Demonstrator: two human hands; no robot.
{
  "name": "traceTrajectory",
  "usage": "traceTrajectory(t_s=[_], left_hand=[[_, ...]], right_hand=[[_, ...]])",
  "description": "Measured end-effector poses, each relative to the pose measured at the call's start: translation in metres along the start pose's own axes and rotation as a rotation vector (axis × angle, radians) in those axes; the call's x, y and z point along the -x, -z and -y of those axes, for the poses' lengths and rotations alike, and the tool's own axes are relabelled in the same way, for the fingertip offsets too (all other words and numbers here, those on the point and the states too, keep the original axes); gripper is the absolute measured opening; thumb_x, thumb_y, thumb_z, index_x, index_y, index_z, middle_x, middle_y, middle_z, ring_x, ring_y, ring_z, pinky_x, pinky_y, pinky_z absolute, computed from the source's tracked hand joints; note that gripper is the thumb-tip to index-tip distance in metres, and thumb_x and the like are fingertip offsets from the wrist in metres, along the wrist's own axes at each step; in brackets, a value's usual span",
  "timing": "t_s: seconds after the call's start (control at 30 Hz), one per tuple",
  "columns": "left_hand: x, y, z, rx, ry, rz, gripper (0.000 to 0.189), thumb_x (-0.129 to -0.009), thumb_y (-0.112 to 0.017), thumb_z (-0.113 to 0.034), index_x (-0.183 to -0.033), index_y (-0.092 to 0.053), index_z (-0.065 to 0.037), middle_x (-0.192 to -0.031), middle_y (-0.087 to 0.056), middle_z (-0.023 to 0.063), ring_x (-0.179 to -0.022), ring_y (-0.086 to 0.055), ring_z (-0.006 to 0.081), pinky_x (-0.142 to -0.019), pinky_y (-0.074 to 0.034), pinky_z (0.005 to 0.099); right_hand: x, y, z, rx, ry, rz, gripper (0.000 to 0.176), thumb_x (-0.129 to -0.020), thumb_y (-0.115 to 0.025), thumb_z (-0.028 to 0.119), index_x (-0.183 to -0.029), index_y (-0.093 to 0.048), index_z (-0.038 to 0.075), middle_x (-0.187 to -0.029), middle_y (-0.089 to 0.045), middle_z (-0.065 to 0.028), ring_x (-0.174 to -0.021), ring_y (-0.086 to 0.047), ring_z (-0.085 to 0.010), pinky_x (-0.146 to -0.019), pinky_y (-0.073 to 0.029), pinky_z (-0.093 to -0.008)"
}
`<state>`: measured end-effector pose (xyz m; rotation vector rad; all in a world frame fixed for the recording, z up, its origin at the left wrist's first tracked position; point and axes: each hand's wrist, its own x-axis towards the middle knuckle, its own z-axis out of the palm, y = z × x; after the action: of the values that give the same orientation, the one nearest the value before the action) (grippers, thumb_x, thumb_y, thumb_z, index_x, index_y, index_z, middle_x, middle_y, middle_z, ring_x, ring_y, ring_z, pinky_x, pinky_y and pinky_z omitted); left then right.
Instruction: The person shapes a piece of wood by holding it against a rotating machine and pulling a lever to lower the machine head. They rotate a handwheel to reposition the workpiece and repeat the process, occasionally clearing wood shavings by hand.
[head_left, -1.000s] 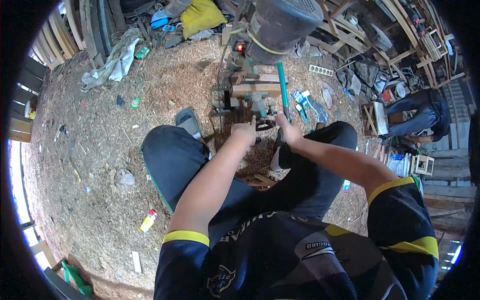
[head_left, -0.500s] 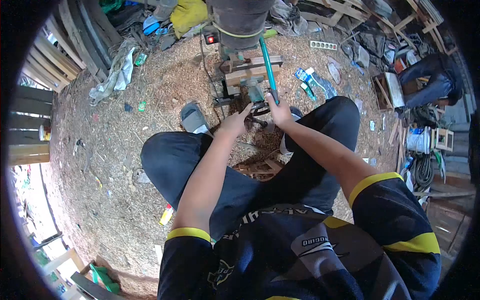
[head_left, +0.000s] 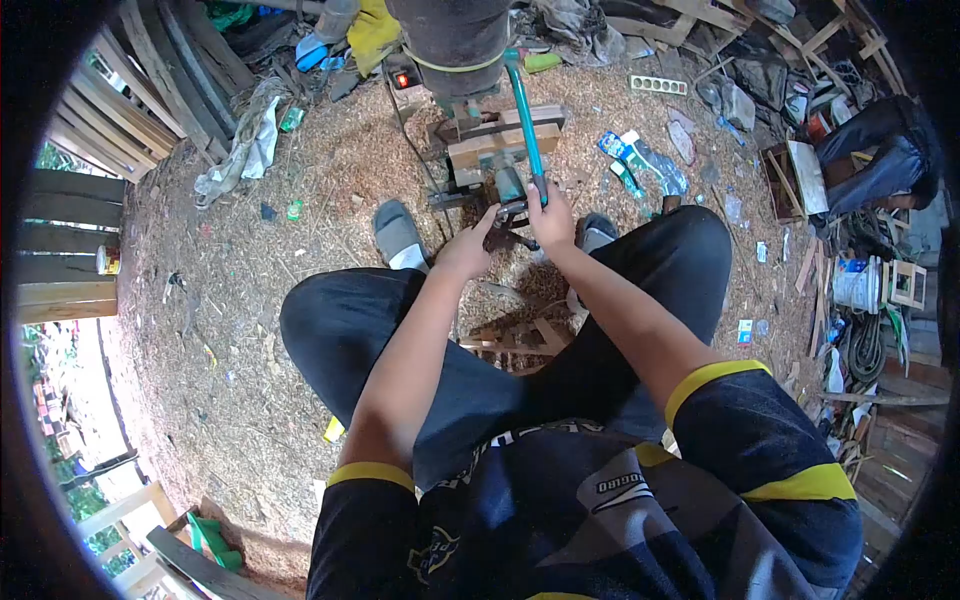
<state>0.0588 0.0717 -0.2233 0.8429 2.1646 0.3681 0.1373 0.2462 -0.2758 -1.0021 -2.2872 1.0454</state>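
My right hand (head_left: pixel 552 218) is closed around the dark grip of a long teal-handled tool (head_left: pixel 525 115), which slants up and away; I cannot make out what kind it is. My left hand (head_left: pixel 466 252) is closed at a dark metal piece (head_left: pixel 508 212), close beside the right hand, its index finger along it. Just beyond both hands is a teal metal cylinder (head_left: pixel 508 184), part of a vise-like fixture. A light wooden block (head_left: pixel 503 147) lies across it. My fingers partly hide the metal piece.
A dark bucket-like container (head_left: pixel 448 45) stands ahead. To the right lie a power strip (head_left: pixel 658 85) and a blue-green package (head_left: pixel 650 165). Another person's dark-trousered legs (head_left: pixel 880 155) are at far right. Boards (head_left: pixel 180 80) lean at the left. Wood shavings cover the ground.
The view has shifted slightly. The teal-handled tool leans a little more to the left, and its far end now shows beside the container. Both hands stay close together at the fixture.
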Motion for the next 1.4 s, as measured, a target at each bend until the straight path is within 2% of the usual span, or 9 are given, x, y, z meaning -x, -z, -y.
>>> traceTrajectory(t_s=[0.3, 0.43, 0.57, 0.67, 0.87, 0.97, 1.17, 1.3, 1.4], left_hand=[[0.001, 0.011, 0.006, -0.257, -0.024, 0.041, 0.100, -0.088, -0.066, -0.015, -0.165, -0.007, -0.038, -0.163, -0.031, 0.0241, -0.138, -0.051, 0.0410, -0.109, -0.048, 0.0470], [-0.005, 0.027, -0.001, -0.427, -0.001, 0.156, 0.101, -0.087, -0.069, -0.024, -0.166, -0.006, -0.031, -0.168, -0.020, 0.0231, -0.141, -0.048, 0.0414, -0.112, -0.046, 0.0456], [-0.042, 0.004, 0.012, -0.461, -0.123, 0.041, 0.111, -0.083, -0.072, -0.027, -0.165, 0.002, -0.017, -0.168, -0.015, 0.0260, -0.143, -0.045, 0.0402, -0.115, -0.043, 0.0428], [-0.043, -0.005, 0.001, -0.399, -0.192, 0.030, 0.119, -0.079, -0.074, -0.027, -0.164, 0.008, -0.007, -0.168, -0.010, 0.0292, -0.145, -0.042, 0.0389, -0.117, -0.041, 0.0414], [0.007, 0.022, -0.065, -0.397, 0.012, 0.160, 0.116, -0.081, -0.069, -0.024, -0.163, 0.011, -0.004, -0.169, -0.001, 0.0274, -0.152, -0.032, 0.0370, -0.120, -0.037, 0.0433], [-0.003, 0.022, -0.061, -0.404, 0.061, 0.244, 0.122, -0.079, -0.072, -0.032, -0.163, 0.013, -0.006, -0.170, -0.001, 0.0257, -0.155, -0.025, 0.0356, -0.122, -0.035, 0.0434], [-0.001, 0.024, -0.036, -0.357, -0.101, 0.167, 0.104, -0.077, -0.075, -0.040, -0.159, -0.024, -0.003, -0.131, -0.064, 0.0287, -0.111, -0.068, 0.0399, -0.097, -0.055, 0.0446], [-0.021, 0.006, 0.014, -0.249, -0.334, -0.017, 0.105, -0.081, -0.074, -0.046, -0.163, -0.020, -0.008, -0.141, -0.056, 0.0315, -0.128, -0.059, 0.0396, -0.108, -0.048, 0.0416], [-0.011, 0.023, 0.005, -0.352, -0.268, 0.107, 0.102, -0.083, -0.072, -0.051, -0.163, -0.024, -0.010, -0.145, -0.055, 0.0283, -0.128, -0.059, 0.0394, -0.107, -0.048, 0.0426]], right_hand=[[0.003, 0.018, 0.007, -0.110, -0.007, 0.095, 0.041, -0.099, -0.061, 0.038, -0.108, -0.063, -0.002, -0.084, -0.065, -0.0290, -0.086, -0.063, -0.0519, -0.079, -0.050, -0.0558], [-0.009, 0.066, 0.047, -0.419, -0.192, 0.334, 0.035, -0.097, -0.062, 0.025, -0.122, -0.064, 0.001, -0.112, -0.069, -0.0150, -0.099, -0.070, -0.0337, -0.083, -0.055, -0.0449], [-0.017, 0.169, 0.147, -0.876, -0.048, 0.593, 0.051, -0.097, -0.054, 0.025, -0.143, -0.053, 0.003, -0.140, -0.057, -0.0120, -0.128, -0.055, -0.0263, -0.108, -0.041, -0.0434], [-0.056, 0.176, 0.181, -1.033, 0.355, 0.549, 0.060, -0.105, -0.039, 0.046, -0.150, -0.047, 0.008, -0.156, -0.045, -0.0112, -0.148, -0.031, -0.0230, -0.125, -0.011, -0.0419], [-0.147, 0.167, 0.263, -1.111, 0.379, 0.417, 0.067, -0.108, -0.030, 0.059, -0.150, -0.047, 0.010, -0.157, -0.043, -0.0071, -0.153, -0.024, -0.0222, -0.124, -0.013, -0.0423], [-0.187, 0.165, 0.301, -1.039, 0.434, 0.315, 0.076, -0.106, -0.037, 0.062, -0.164, -0.021, 0.015, -0.167, -0.026, -0.0068, -0.154, -0.021, -0.0236, -0.124, -0.014, -0.0387], [-0.244, 0.137, 0.295, -1.037, 0.478, 0.397, 0.067, -0.108, -0.036, 0.057, -0.165, -0.024, 0.024, -0.169, -0.026, -0.0047, -0.155, -0.022, -0.0241, -0.125, -0.014, -0.0402], [-0.230, 0.130, 0.250, -1.011, 0.440, 0.477, 0.069, -0.108, -0.034, 0.058, -0.165, -0.024, 0.020, -0.169, -0.027, -0.0055, -0.156, -0.020, -0.0242, -0.125, -0.016, -0.0410], [-0.188, 0.099, 0.167, -0.945, 0.177, 0.256, 0.067, -0.108, -0.033, 0.057, -0.154, -0.045, 0.009, -0.146, -0.057, -0.0143, -0.135, -0.051, -0.0262, -0.113, -0.035, -0.0402]])
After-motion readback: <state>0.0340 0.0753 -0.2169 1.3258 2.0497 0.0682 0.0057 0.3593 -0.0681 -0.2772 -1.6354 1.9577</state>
